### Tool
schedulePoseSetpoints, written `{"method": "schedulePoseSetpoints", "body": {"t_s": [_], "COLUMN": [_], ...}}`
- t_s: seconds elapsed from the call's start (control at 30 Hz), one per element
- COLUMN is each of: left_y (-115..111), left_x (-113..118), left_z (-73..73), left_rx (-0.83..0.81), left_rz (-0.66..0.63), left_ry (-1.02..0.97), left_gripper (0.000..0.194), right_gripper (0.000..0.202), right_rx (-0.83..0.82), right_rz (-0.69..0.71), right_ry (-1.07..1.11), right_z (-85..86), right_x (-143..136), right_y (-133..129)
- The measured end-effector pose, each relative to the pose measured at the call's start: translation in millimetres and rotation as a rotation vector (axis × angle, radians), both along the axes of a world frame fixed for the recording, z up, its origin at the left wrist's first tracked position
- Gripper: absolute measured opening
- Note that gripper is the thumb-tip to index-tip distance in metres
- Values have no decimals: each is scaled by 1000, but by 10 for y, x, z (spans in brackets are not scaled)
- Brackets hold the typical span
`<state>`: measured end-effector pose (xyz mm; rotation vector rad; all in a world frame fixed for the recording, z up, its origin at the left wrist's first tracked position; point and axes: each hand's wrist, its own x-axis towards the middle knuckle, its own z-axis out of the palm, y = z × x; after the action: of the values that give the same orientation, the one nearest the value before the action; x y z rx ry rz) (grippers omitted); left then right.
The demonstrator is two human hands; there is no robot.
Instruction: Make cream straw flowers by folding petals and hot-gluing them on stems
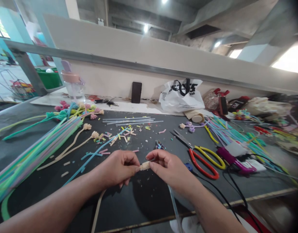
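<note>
In the middle of the head view, my left hand (123, 166) and my right hand (165, 165) meet over the dark table. Between their fingertips is a small cream chenille-stem flower (144, 166), pinched from both sides. Its cream stem (98, 210) seems to run under my left hand to the table's near edge. A clear stick (173, 205) reaches down from beneath my right hand past the edge; whether that hand holds it is hidden. Two finished cream flowers (95, 134) on stems lie to the left, near a blue chenille stem (100, 149).
Scissors (199, 158) with red and yellow handles lie right of my hands, beside a corded purple tool (236, 161). Chenille-stem bundles (42, 152) spread at left. Behind are cut scraps (124, 136), clear sticks (134, 120), a phone (136, 92), a white bag (183, 97) and a cup (72, 85).
</note>
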<state>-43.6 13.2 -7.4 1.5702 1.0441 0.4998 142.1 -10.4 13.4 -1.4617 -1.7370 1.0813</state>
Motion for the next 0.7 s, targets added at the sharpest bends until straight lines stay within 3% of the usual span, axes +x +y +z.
{"method": "schedulePoseSetpoints", "body": {"t_s": [0.7], "left_y": [7], "left_x": [-1], "left_z": [18], "left_rx": [-13], "left_rz": [-33], "left_ry": [-5], "left_gripper": [16], "right_gripper": [8], "right_rx": [-30], "right_rz": [-22], "right_ry": [62], "right_z": [-45], "right_x": [-54], "right_y": [31]}}
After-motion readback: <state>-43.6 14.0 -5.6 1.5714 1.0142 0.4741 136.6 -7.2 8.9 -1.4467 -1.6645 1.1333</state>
